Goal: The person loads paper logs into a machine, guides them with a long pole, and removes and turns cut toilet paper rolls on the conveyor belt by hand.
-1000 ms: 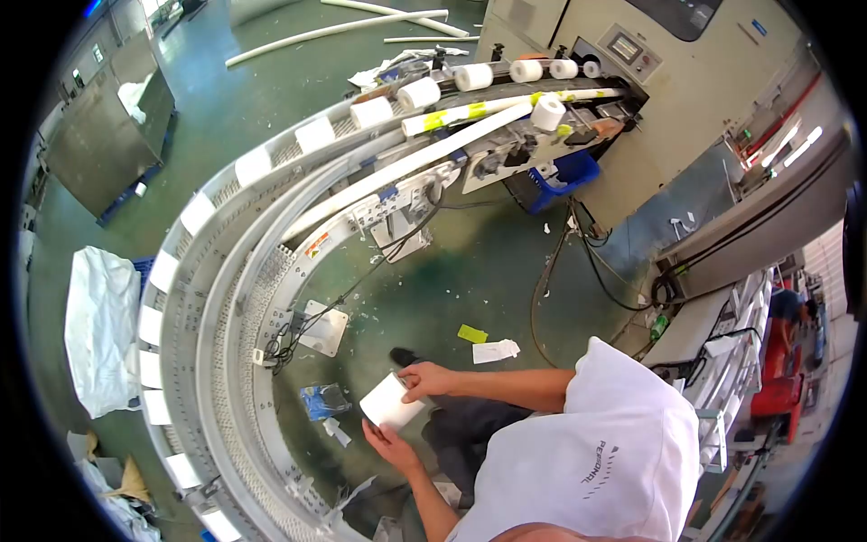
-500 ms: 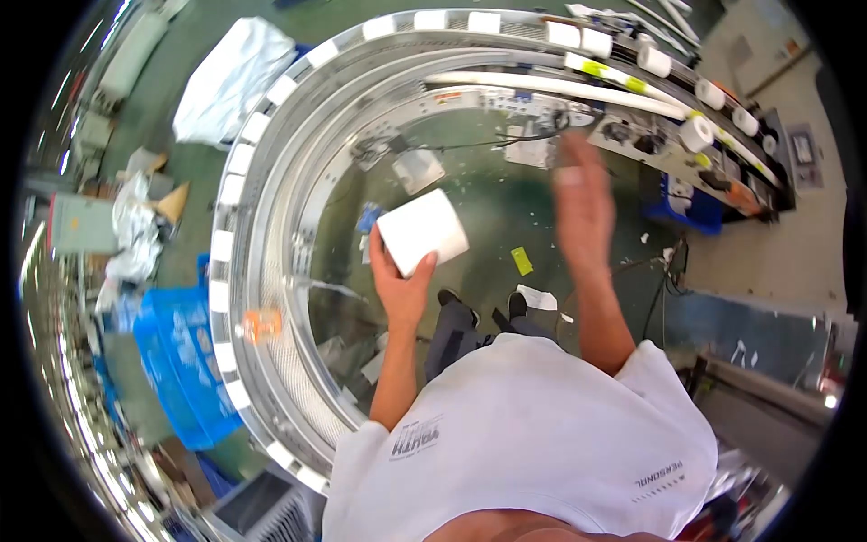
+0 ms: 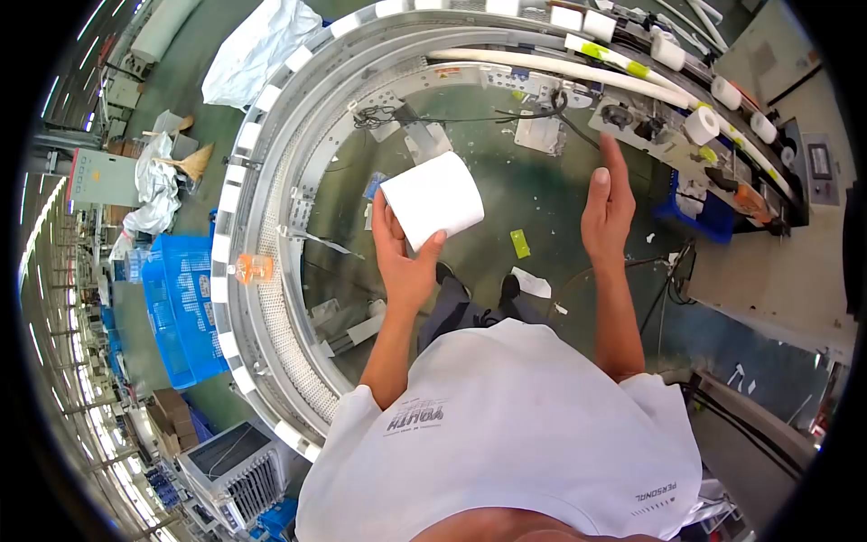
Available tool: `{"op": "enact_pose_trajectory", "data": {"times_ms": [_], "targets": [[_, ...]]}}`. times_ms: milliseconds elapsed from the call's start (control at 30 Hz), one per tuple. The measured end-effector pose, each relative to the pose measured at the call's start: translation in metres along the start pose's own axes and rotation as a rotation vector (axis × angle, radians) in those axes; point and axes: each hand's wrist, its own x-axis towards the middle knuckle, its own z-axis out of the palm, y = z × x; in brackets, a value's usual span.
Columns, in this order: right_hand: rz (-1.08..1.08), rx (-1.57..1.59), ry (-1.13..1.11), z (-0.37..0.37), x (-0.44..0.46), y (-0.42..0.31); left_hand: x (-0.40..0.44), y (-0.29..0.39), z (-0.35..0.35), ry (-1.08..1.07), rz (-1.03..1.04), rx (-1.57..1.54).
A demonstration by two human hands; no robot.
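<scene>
A white paper roll (image 3: 433,200) is in my left hand (image 3: 406,271), tilted, with the thumb along its near edge and the fingers around its left side. My right hand (image 3: 609,217) is raised on the right, holding nothing, its fingers stretched out and apart from the thumb. Closest to that hand is the machine side, where a small white roll (image 3: 702,126) sits by the end of a conveyor rail (image 3: 560,70). The roll in my left hand hangs above the floor inside the curved conveyor (image 3: 271,298).
The curved conveyor wraps around my left and front. An orange item (image 3: 255,268) is on its left side. Beyond it are a blue crate (image 3: 172,316) and a white sack (image 3: 257,54). At right stand a blue bin (image 3: 695,217) and a machine cabinet (image 3: 750,262). Cables and scraps lie on the floor.
My right hand has moved slightly right and down and is no longer blurred. My left hand still holds the roll, now a little higher and further right. The view has shifted.
</scene>
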Motion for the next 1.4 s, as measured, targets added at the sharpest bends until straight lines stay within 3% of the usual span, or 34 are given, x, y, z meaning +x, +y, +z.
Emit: {"op": "enact_pose_trajectory", "data": {"times_ms": [100,133,200,267,333,367,433,467,567,600,700,733,833,900,933,967,1000,1100,1233,1333,1400], "targets": [[-0.327,0.020,0.230,-0.005,-0.003,-0.055,-0.016,0.011,0.011,-0.026,0.025,0.030],[-0.450,0.070,0.180,-0.004,-0.016,-0.063,-0.018,0.013,0.015,-0.028,0.053,0.068],[-0.538,0.053,-0.257,0.018,-0.044,-0.047,-0.021,0.018,0.022,-0.058,0.128,0.128],[-0.100,-0.266,-0.759,0.057,-0.061,0.055,-0.028,0.026,0.021,-0.132,0.198,0.177],[0.159,-0.086,-0.518,0.043,-0.043,0.105,-0.027,0.022,0.010,-0.136,0.189,0.287],[0.246,0.028,-0.079,0.031,-0.027,0.064,-0.024,0.018,0.002,-0.115,0.185,0.348],[0.019,0.394,-0.018,0.003,0.009,0.010,-0.022,0.008,-0.006,-0.054,0.232,0.512],[-0.175,0.311,0.063,-0.003,0.023,-0.027,-0.025,0.011,-0.007,-0.081,0.309,0.574],[-0.451,0.144,0.353,-0.006,0.034,-0.081,-0.021,0.019,0.000,-0.141,0.466,0.695],[-0.352,0.022,0.312,0.002,0.021,-0.084,-0.021,0.022,0.003,-0.133,0.416,0.762],[-0.163,-0.028,-0.458,0.034,-0.050,-0.108,-0.009,0.031,0.027,-0.067,0.105,1.025],[-0.321,0.231,-0.502,0.026,-0.044,-0.123,-0.010,0.012,0.010,-0.118,0.597,0.990],[-0.756,1.033,-0.641,0.014,-0.035,-0.145,-0.011,0.003,-0.004,-0.071,0.702,0.995],[-0.441,0.789,-0.421,-0.002,-0.010,-0.104,-0.018,0.000,-0.014,-0.100,0.758,1.024],[-0.338,0.448,-0.337,-0.007,0.000,-0.085,-0.021,0.002,-0.016,-0.123,0.792,1.037],[0.021,0.430,-0.238,0.005,0.004,-0.074,-0.023,0.004,-0.019,-0.146,0.822,1.051],[0.130,0.421,-0.271,0.017,0.008,-0.052,-0.023,0.005,-0.025,-0.162,0.860,1.024],[0.653,0.746,-0.733,0.020,-0.006,-0.010,-0.025,0.019,-0.032,-0.277,0.974,1.031],[0.638,1.061,-0.717,0.047,-0.042,-0.016,-0.020,0.034,-0.031,-0.391,1.089,1.060],[0.545,1.121,-0.602,0.048,-0.047,-0.019,-0.034,0.048,-0.019,-0.353,0.505,0.968],[0.463,1.056,-0.601,0.044,-0.049,-0.022,-0.054,0.041,0.004,-0.132,0.267,0.455]]}}
